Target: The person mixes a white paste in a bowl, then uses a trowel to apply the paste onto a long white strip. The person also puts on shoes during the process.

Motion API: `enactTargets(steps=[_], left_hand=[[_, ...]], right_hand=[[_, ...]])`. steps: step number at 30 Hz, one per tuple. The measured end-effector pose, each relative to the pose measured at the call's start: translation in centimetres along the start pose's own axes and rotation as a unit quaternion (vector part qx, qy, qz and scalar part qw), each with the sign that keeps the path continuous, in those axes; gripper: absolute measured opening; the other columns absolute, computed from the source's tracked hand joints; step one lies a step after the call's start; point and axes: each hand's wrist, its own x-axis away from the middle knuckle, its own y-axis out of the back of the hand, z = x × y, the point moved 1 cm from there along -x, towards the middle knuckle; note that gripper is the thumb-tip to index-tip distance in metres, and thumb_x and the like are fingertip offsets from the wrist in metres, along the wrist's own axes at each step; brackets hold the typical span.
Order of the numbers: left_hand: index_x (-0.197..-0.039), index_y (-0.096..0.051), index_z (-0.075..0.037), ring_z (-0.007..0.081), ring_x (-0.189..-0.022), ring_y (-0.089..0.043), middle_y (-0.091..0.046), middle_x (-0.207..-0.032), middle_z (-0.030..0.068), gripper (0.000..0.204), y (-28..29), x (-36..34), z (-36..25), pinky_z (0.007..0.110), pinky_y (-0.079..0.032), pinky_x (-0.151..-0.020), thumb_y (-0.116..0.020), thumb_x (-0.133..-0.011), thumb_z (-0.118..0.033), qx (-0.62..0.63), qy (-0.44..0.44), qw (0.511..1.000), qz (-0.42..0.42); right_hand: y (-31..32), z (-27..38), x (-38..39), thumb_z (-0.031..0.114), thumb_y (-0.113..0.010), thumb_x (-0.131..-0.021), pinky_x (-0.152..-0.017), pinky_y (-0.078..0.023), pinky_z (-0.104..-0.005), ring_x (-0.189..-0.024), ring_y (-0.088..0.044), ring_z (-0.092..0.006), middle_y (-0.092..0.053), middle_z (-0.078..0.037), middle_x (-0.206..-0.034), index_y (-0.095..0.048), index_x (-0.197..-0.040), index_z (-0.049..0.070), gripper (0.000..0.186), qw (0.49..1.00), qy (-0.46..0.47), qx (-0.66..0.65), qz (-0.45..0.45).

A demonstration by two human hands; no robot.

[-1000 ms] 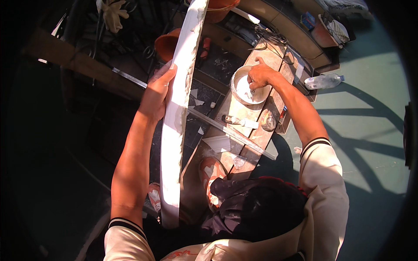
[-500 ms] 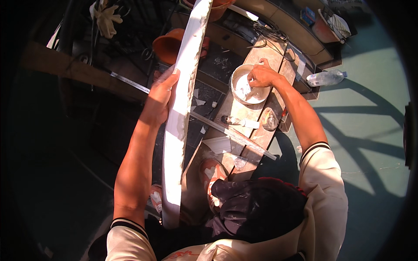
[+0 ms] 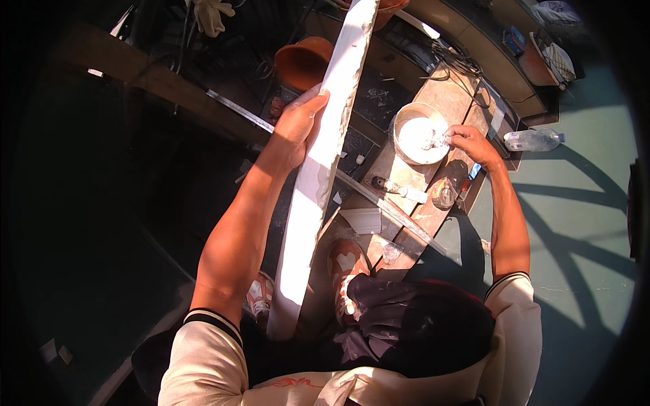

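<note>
My left hand (image 3: pixel 302 122) is closed on a long white strip (image 3: pixel 315 196) with a rough right edge, held at a slope from near my body. My right hand (image 3: pixel 466 141) pinches a small whitish piece at the right rim of a round bowl (image 3: pixel 405 142) of white paste; I cannot make out what it is. The bowl rests on wooden planks (image 3: pixel 386 162). Below it lie a white-ended tool (image 3: pixel 413 194), a dark roundish object (image 3: pixel 443 194), a long narrow bar (image 3: pixel 406 220) and an offcut (image 3: pixel 362 221).
Orange bowls (image 3: pixel 298 64) stand beyond the strip near coiled cables (image 3: pixel 457 57). A plastic bottle (image 3: pixel 531 141) lies right of the planks on green floor (image 3: pixel 569 203). A pale glove (image 3: pixel 210 15) hangs upper left; shelves or steps (image 3: pixel 491 47) rise behind.
My right hand has drawn back from inside the bowl to its right rim. The strip and my left hand appear farther right, as does most of the scene with the shifted view.
</note>
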Motion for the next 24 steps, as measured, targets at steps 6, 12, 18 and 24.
enactTargets(steps=[6,12,18,24], left_hand=[[-0.16,-0.041,-0.003,0.0187,-0.126,-0.06,-0.057,-0.148,0.0145,0.054,0.1,3.0,-0.7,0.032,-0.049,-0.103,-0.049,-0.111,-0.025,0.012,-0.024,0.999,0.046],[-0.156,-0.045,-0.002,0.0211,-0.125,-0.062,-0.06,-0.145,0.0144,0.051,-1.3,2.7,-3.3,0.035,-0.05,-0.104,-0.051,-0.11,-0.025,0.034,-0.057,0.997,0.051],[-0.147,-0.053,0.0,0.0271,-0.121,-0.066,-0.065,-0.136,0.0192,0.045,-2.6,-1.0,-7.7,0.045,-0.054,-0.101,-0.055,-0.109,-0.023,0.048,-0.053,0.997,0.026],[-0.141,-0.055,0.008,0.0328,-0.095,-0.07,-0.067,-0.124,0.0246,0.053,-3.7,-3.4,-9.4,0.053,-0.058,-0.082,-0.053,-0.11,-0.035,0.022,-0.095,0.995,0.009]], right_hand=[[-6.6,7.0,8.1,0.013,-0.062,-0.099,-0.08,-0.048,-0.025,-0.09,-0.06,-0.0067,-0.065,0.002,-0.095,-0.067,-0.108,0.004,0.014,0.99,0.019,-0.137,0.035],[-15.2,9.1,10.4,0.01,-0.062,-0.102,-0.08,-0.05,-0.0249,-0.089,-0.06,-0.0069,-0.063,0.001,-0.101,-0.066,-0.113,0.004,0.013,0.978,0.071,-0.192,0.036],[-22.0,13.6,12.1,0.01,-0.059,-0.107,-0.081,-0.053,-0.0303,-0.088,-0.066,-0.0145,-0.068,-0.008,-0.098,-0.059,-0.124,-0.003,0.021,0.919,0.131,-0.372,0.026],[-25.1,13.3,12.3,0.007,-0.06,-0.107,-0.084,-0.052,-0.0304,-0.092,-0.063,-0.0151,-0.065,-0.009,-0.109,-0.059,-0.127,-0.005,0.023,0.897,0.243,-0.366,-0.052]])
